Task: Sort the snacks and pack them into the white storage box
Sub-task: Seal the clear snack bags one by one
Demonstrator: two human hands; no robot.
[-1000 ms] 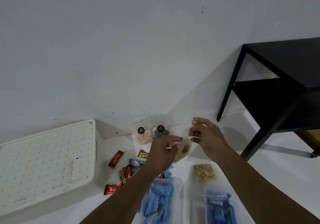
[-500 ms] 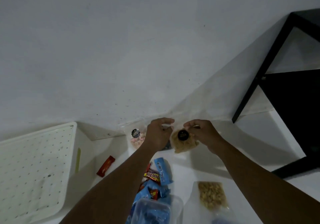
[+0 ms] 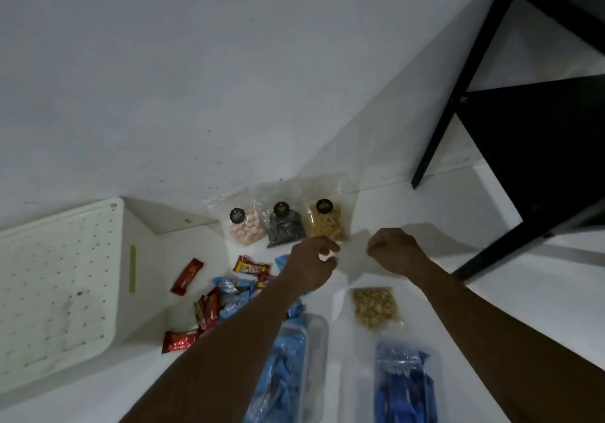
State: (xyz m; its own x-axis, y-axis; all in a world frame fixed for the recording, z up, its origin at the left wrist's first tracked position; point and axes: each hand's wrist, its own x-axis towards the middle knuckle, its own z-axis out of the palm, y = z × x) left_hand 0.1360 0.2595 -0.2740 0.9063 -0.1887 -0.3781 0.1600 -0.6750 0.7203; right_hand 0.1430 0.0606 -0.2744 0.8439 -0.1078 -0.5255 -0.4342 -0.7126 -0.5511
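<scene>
Far left: white storage box (image 3: 55, 295), perforated, green tab on its side, resting on white floor (image 3: 510, 295). Next, scattered red bars (image 3: 186, 276) and blue wrappers (image 3: 233, 304); one yellow-red wrapper (image 3: 252, 267), print unreadable. Against wall: three clear bags with round black labels, text illegible — pink balls (image 3: 246, 228), dark snack (image 3: 285, 227), yellow sticks (image 3: 325, 223). Left hand (image 3: 311, 265) and right hand (image 3: 396, 252) slightly apart, both loosely curled, grasp unclear. Below: peanut bag (image 3: 375, 306), two blue-filled clear bags (image 3: 284, 373). Black table (image 3: 540, 134) far right.
</scene>
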